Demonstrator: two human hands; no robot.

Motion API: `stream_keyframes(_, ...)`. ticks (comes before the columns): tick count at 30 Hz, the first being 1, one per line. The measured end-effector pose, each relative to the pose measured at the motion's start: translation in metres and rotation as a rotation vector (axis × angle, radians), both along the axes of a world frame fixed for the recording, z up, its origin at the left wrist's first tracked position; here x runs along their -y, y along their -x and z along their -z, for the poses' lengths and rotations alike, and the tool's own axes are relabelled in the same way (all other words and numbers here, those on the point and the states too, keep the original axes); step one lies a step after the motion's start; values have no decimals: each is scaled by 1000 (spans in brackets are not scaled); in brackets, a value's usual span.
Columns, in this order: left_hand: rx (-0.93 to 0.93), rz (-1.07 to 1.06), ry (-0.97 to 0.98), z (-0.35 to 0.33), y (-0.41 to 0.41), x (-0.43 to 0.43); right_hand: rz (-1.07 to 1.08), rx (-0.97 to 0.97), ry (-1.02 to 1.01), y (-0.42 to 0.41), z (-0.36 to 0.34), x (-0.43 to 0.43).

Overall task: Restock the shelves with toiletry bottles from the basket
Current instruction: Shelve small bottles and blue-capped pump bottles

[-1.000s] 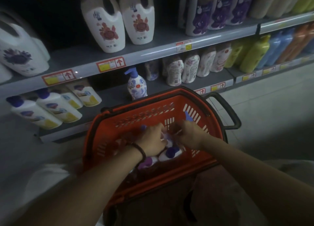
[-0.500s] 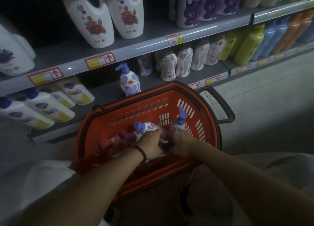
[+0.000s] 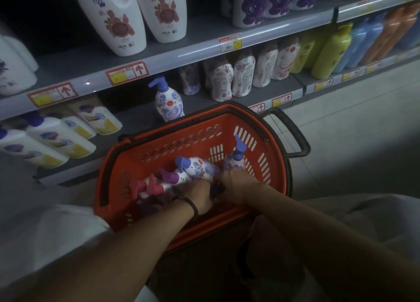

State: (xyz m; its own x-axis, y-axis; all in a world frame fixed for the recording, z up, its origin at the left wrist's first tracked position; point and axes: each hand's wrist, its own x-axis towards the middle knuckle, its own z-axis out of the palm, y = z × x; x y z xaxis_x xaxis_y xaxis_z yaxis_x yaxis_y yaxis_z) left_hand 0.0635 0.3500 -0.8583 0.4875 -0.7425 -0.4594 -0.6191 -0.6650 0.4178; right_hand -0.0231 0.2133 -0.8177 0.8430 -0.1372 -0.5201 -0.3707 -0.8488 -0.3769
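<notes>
**Both hands down in the orange basket among the pump bottles**

The orange basket point(image 3: 181, 129) sits at the centre of the frame, in front of the lower shelf point(image 3: 136, 117), with its black handle point(image 3: 293, 133) sticking out to the right over the pale floor point(image 3: 363, 131).

Inside it, the right hand point(image 3: 236, 183) is wrapped around the lower part of an upright blue-pump bottle point(image 3: 236, 158), which stands near the basket's right wall with its nozzle pointing up. The left hand point(image 3: 200, 194), a dark wristband point(image 3: 193, 206) on its wrist, reaches in just beside the right one. Its fingers curl down over the bases of the lying bottles, but whether they grasp one cannot be told.

A second blue-pump bottle point(image 3: 200, 165) lies tilted just above the left hand. To its left lie a purple-pump bottle point(image 3: 172, 176) and pink-pump bottles point(image 3: 141, 185), all close together on the basket floor.

On the lower shelf, just behind the basket's far rim, stands a matching blue-flowered pump bottle point(image 3: 168, 101). White bottles with yellow labels point(image 3: 56, 140) lie at the left of that shelf, and patterned bottles point(image 3: 241, 74) and green bottles point(image 3: 329, 51) stand further right. White jugs point(image 3: 113, 22) stand on the upper shelf point(image 3: 193, 51), whose edge carries red-arrow price tags point(image 3: 127, 72).
</notes>
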Motion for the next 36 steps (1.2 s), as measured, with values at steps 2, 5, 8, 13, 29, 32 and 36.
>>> stream_keyframes(2, 13, 6, -18, 2, 0, 0, -29, 16, 31, -1, 0, -2)
stream_keyframes(5, 12, 18, -34, 2, -1, -1, -63, 10, 67, -3, 0, -6)
stream_keyframes(8, 2, 30, -68, 0, -2, -1, -85, -5, 90, -5, -3, -8)
stream_keyframes(13, -63, 67, -96, -7, -8, -1, -90, -33, 45, -7, -10, -6)
stream_keyframes(29, -181, -147, 181, -30, -29, -1, 55, 217, -97, -23, -36, 17)
stream_keyframes(32, -202, -235, 265, -41, -35, -2, 108, 347, -141, -25, -48, 26)
stream_keyframes(36, -307, -329, 406, -55, -40, -6, 158, 436, -174, -28, -65, 31)
